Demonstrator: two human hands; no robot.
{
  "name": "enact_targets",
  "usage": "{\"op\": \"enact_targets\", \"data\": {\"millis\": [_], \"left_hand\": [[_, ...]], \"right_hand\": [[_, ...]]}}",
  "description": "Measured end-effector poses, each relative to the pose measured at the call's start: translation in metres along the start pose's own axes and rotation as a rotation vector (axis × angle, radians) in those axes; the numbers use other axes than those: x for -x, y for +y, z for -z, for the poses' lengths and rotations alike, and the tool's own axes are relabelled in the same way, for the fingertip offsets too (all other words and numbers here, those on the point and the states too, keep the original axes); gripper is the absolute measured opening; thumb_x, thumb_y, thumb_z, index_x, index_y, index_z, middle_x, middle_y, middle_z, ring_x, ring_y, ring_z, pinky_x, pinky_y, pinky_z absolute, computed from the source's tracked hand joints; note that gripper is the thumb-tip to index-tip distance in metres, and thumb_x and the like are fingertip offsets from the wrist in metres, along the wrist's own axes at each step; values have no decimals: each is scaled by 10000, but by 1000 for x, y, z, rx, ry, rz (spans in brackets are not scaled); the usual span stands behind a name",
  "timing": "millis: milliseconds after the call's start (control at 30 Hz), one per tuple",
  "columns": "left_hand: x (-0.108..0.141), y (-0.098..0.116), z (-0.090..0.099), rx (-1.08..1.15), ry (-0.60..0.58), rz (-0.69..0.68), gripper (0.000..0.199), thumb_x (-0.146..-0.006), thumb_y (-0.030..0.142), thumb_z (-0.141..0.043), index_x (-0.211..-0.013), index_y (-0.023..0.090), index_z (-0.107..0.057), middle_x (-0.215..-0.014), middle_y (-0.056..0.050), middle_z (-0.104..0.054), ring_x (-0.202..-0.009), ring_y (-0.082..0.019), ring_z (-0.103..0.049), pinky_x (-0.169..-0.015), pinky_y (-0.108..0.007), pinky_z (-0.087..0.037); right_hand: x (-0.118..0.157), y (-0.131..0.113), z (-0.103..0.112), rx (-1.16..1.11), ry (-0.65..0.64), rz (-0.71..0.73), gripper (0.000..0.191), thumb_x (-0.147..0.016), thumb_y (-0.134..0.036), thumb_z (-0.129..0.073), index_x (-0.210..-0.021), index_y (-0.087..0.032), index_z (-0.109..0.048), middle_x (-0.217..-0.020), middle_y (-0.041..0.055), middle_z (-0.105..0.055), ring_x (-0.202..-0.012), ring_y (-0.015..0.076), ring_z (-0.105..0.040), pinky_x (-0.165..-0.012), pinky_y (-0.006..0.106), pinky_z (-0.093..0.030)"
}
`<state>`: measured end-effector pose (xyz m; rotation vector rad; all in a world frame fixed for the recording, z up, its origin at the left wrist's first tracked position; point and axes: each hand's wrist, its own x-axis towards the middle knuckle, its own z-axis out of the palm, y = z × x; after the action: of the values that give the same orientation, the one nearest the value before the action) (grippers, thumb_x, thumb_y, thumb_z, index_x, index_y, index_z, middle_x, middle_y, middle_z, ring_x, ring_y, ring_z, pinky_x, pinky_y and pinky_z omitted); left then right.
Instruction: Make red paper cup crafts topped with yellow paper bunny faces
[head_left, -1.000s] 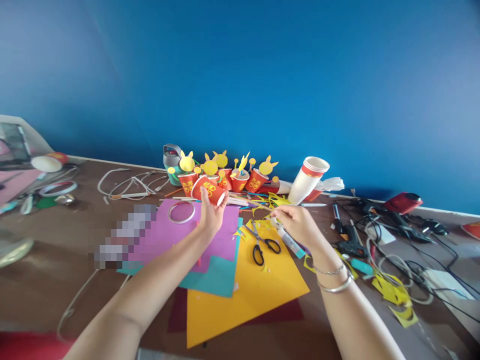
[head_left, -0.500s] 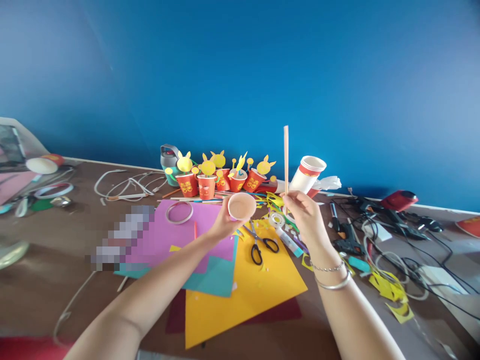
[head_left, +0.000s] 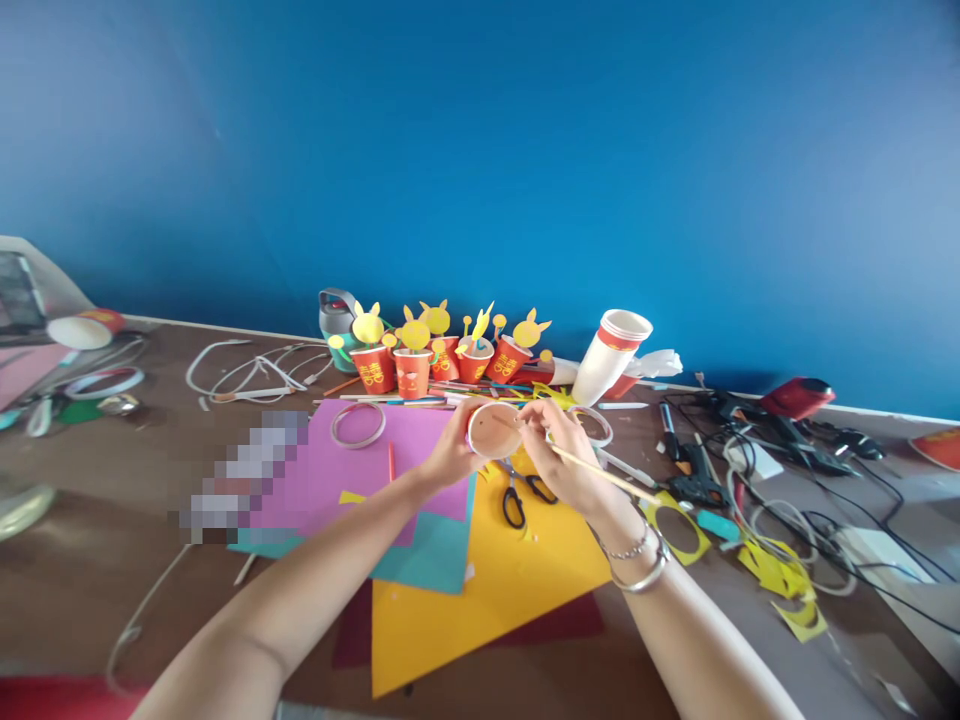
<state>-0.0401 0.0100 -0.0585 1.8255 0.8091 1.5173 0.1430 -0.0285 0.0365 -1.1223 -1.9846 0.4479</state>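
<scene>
My left hand [head_left: 456, 440] is wrapped round a paper cup [head_left: 491, 440], its open mouth turned towards me. A small dark spot shows inside the cup. In the fingers of my right hand [head_left: 559, 445] is a pale wooden chopstick [head_left: 607, 475]. Its near end slants out past my wrist, and its other end reaches into the cup's mouth. Just below the cup lie black-handled scissors [head_left: 514, 505] on yellow paper [head_left: 480, 620]. Behind the hands stand several red cups [head_left: 412, 374] with yellow paper rabbit-like figures in them.
Purple paper [head_left: 420, 430] lies to the left, with a tape roll [head_left: 358, 425] on it. A stack of paper cups [head_left: 606, 360] leans at the back. On the right are a glue gun [head_left: 697, 480], tangled cables [head_left: 817, 530] and yellow scraps [head_left: 776, 572]. A blue wall [head_left: 480, 180] rises behind.
My right hand has moved left to the cup. The chopstick, upright before, now slants with one end in the cup's mouth. The cup has shifted slightly right.
</scene>
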Motion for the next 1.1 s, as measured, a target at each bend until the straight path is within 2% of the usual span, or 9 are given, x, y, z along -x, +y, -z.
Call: {"op": "enact_targets", "data": {"millis": [100,233,500,767,1100], "left_hand": [[1,-1,0,-1,-6,9,659,-593,249,-837,-1173,241,-525,-1165,-88,-572,-1061,-253,-560,-941,-409,-431],[2,-4,-1,54,-48,35,640,-628,267,-818,-1192,253,-514,-1168,-87,-571,-1051,-247,-569,-932,-409,-448],[2,-4,-4,25,-60,26,627,-663,264,-795,-1203,248,-477,-1177,-91,-564,-1058,-243,-571,-944,-410,-445],[3,-6,-4,105,-68,88,642,-641,246,-810,-1193,240,-481,-1171,-92,-561,-1082,-246,-566,-947,-404,-439],[1,-3,-3,132,-63,112,635,-626,239,-817,-1176,244,-500,-1141,-77,-585,-1047,-243,-578,-946,-408,-433]], "right_hand": [[-1,0,-3,-26,3,-54,11,-802,-210,-555,-803,-212,-566,-680,-8,-628,-656,157,-590,-645,273,-446],[-3,-1,-3,-57,-41,-94,60,-776,-214,-609,-717,-213,-596,-676,-1,-675,-637,156,-625,-610,259,-454],[0,-2,-3,89,10,12,130,-797,-174,-647,-674,-208,-623,-677,-17,-696,-642,143,-619,-774,308,-418],[1,-3,-3,140,-12,33,134,-807,-170,-633,-680,-213,-625,-674,-17,-698,-646,144,-628,-725,292,-416],[0,-3,-4,116,29,15,149,-785,-136,-638,-658,-207,-606,-672,-11,-687,-643,143,-619,-712,288,-421]]}}
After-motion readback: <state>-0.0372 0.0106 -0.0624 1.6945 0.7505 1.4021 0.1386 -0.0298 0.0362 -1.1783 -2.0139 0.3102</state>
